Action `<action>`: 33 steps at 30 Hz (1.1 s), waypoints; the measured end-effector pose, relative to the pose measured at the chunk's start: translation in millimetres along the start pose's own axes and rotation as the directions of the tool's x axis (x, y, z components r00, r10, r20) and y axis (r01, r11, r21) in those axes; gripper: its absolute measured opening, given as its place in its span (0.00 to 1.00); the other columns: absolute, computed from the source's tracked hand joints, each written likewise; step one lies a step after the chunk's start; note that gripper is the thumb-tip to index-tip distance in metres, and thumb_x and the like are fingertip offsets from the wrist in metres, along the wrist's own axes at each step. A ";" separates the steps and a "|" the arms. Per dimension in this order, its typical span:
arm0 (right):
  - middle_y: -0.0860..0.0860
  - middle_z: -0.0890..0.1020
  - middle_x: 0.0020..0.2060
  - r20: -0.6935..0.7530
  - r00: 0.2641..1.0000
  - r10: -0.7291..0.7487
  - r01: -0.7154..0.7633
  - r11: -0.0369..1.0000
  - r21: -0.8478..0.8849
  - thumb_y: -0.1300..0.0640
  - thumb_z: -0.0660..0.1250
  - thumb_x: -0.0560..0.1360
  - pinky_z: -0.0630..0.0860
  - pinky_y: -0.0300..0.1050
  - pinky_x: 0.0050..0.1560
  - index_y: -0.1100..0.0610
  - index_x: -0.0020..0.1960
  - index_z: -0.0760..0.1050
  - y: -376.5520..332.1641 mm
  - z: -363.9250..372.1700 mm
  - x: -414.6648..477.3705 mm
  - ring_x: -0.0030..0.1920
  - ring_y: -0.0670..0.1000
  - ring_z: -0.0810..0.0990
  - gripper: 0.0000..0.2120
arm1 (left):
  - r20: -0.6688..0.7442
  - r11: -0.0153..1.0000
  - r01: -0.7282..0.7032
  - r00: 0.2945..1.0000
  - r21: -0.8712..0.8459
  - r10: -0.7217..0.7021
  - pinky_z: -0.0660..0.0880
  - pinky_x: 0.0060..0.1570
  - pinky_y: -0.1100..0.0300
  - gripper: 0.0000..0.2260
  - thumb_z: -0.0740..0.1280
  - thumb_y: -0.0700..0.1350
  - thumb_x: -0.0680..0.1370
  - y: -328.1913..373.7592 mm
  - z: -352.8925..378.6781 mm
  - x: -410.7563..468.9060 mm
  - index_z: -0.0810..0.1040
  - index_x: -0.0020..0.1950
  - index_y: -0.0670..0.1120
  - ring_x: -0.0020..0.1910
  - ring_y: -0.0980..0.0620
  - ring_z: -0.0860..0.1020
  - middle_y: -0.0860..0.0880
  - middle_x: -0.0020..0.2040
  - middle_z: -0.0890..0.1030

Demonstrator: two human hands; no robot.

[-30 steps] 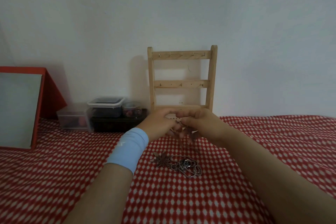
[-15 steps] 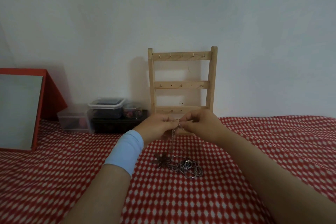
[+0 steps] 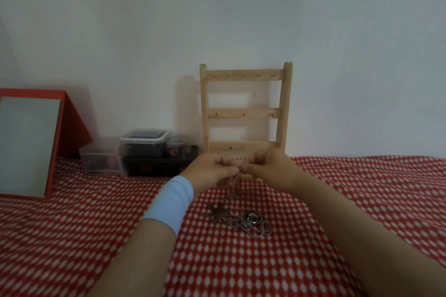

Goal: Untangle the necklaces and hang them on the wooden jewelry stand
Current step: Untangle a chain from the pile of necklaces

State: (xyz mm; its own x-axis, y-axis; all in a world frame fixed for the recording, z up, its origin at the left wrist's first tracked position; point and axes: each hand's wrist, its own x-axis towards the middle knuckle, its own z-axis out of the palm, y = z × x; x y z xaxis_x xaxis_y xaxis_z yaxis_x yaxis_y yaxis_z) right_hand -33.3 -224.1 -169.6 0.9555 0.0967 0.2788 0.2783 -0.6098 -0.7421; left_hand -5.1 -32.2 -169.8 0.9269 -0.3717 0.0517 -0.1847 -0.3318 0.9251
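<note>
In the head view, the left hand (image 3: 212, 169), with a pale blue wristband (image 3: 169, 202), and the right hand (image 3: 268, 164) met fingertip to fingertip, both pinching one thin chain (image 3: 233, 185) that hung beneath them. The other necklaces (image 3: 246, 220) lay tangled on the red checked cloth (image 3: 96, 224) just below. The wooden jewelry stand (image 3: 245, 113) stood upright against the wall behind the hands.

Tangled necklaces (image 3: 248, 221) lie before upright wooden stand (image 3: 245, 113).
</note>
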 end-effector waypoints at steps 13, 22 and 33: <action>0.44 0.84 0.40 -0.026 0.997 -0.067 0.063 0.989 -0.134 0.56 0.68 0.80 0.82 0.40 0.34 0.51 0.48 0.82 -5.8 9.7 -0.7 0.30 0.44 0.80 0.05 | -0.098 0.983 -0.096 0.989 0.156 0.112 0.77 0.36 0.65 0.03 0.71 0.40 0.76 5.0 9.0 -0.8 0.81 0.49 0.46 0.34 0.54 0.83 0.47 0.43 0.85; 0.52 0.85 0.35 -0.143 0.989 0.026 0.007 0.974 0.224 0.59 0.70 0.78 0.79 0.43 0.28 0.59 0.44 0.82 -11.8 5.3 -2.7 0.24 0.47 0.77 0.05 | -0.145 0.989 -0.112 0.981 0.097 0.125 0.81 0.51 0.56 0.03 0.74 0.41 0.72 3.2 11.7 -1.0 0.85 0.41 0.48 0.40 0.52 0.83 0.51 0.39 0.86; 0.50 0.88 0.40 0.030 0.996 0.079 -0.085 0.915 0.393 0.54 0.72 0.77 0.81 0.41 0.37 0.60 0.50 0.85 -6.0 -2.7 -6.3 0.37 0.48 0.84 0.09 | 0.001 0.914 0.025 1.000 -0.405 -0.027 0.81 0.43 0.53 0.01 0.73 0.40 0.75 6.3 3.6 -6.1 0.84 0.45 0.45 0.39 0.50 0.82 0.48 0.40 0.84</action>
State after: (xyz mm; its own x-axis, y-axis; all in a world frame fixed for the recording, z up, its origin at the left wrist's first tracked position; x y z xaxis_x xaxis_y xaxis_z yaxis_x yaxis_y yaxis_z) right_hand -41.3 -223.2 -165.3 0.9770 0.0716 0.2007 0.2125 -0.2568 -0.9428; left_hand -13.1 -35.1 -165.6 0.9312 -0.3635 0.0266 -0.0135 0.0385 0.9992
